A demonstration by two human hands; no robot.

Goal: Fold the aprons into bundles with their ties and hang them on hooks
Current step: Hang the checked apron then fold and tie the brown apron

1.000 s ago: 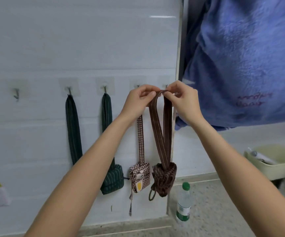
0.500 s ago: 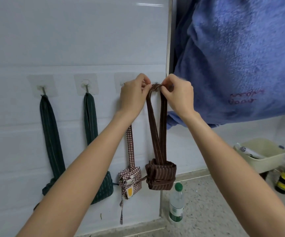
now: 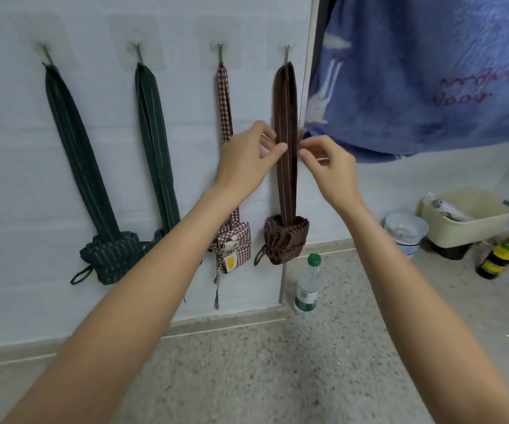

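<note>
Brown striped apron bundle (image 3: 286, 240) hangs low on the white wall, its long brown striped strap (image 3: 286, 133) looped over the rightmost metal hook (image 3: 288, 53). Left hand (image 3: 247, 160): thumb and fingertips pinch the strap's left edge at mid-height. Right hand (image 3: 329, 166): fingertips curled at the strap's right edge, touching or pinching it; cannot tell which.

Red-checked apron bundle (image 3: 233, 246) on the next hook (image 3: 220, 53) to the left, partly behind the left forearm. Two dark green striped apron bundles (image 3: 109, 255) further left, each on its own hook. Clear plastic bottle with green cap (image 3: 308, 286) stands on the speckled floor below the brown bundle. Blue fleece cloth (image 3: 424, 71) hangs upper right; beige plastic tub (image 3: 467, 221) on the floor beyond.
</note>
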